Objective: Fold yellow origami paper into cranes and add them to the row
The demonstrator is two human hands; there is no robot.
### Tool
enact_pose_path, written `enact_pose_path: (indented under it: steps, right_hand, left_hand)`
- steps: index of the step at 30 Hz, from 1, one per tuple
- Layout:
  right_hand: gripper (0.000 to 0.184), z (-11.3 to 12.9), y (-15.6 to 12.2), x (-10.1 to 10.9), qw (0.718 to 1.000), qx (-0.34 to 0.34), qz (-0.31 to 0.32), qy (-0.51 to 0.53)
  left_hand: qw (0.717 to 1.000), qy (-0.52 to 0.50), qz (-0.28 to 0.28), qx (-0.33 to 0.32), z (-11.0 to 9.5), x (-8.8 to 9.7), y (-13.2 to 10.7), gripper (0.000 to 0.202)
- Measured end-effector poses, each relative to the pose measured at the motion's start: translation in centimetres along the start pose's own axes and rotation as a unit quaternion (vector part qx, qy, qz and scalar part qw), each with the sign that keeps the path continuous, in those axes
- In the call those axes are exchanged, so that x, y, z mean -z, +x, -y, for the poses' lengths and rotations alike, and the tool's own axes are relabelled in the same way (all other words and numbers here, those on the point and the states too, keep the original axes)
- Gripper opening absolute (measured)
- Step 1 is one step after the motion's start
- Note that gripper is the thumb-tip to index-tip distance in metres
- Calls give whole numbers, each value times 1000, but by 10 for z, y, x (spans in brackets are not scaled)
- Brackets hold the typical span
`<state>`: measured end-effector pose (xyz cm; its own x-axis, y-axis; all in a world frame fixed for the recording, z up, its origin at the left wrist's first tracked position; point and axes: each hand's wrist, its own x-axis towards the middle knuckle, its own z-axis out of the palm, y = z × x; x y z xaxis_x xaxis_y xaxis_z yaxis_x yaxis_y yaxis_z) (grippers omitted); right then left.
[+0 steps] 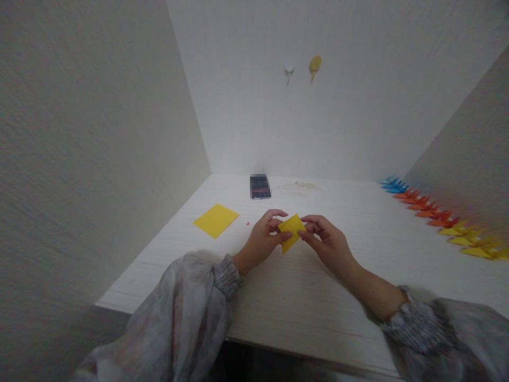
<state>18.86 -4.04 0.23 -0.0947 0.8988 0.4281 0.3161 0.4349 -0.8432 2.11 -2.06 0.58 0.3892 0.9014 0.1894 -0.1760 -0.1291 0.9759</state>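
A small folded yellow paper (291, 231) is held above the pale wooden table (302, 297) between both my hands. My left hand (265, 233), with a ring on one finger, pinches the paper's left side. My right hand (324, 236) pinches its right edge with fingers pressed together. Both hands hover near the table's middle, and grey loose sleeves cover my forearms.
A stack of flat yellow paper sheets (216, 219) lies to the left. A dark phone (260, 187) sits at the back. A row of folded paper pieces (437, 215), blue, orange and yellow, runs along the right wall. Two hooks (302, 68) hang on the back wall.
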Motion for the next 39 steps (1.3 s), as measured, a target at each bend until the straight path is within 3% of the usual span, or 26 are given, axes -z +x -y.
enact_pose_path:
  steps: [6, 12, 16, 24, 32, 39]
  right_hand:
    - [26, -4, 0, -1, 998, 1, -8, 62]
    - [29, -3, 4, -1, 994, -41, -34, 101]
    - [28, -3, 5, -2, 993, -25, -23, 116]
    - [28, -3, 1, 4, 997, 60, -3, -55]
    - [25, 4, 2, 6, 986, 101, -3, -131]
    - [16, 6, 2, 8, 974, 128, -14, -188]
  left_hand:
    - [998, 52, -26, 8, 2, -1, 1, 45]
    - [999, 14, -25, 37, 5, -1, 2, 46]
    - [998, -14, -19, 62, 5, -2, 1, 47]
    - [996, -46, -11, 70, 5, -2, 1, 48]
    - [999, 27, -17, 17, 2, -2, 1, 45]
    - [999, 35, -11, 12, 2, -2, 1, 45]
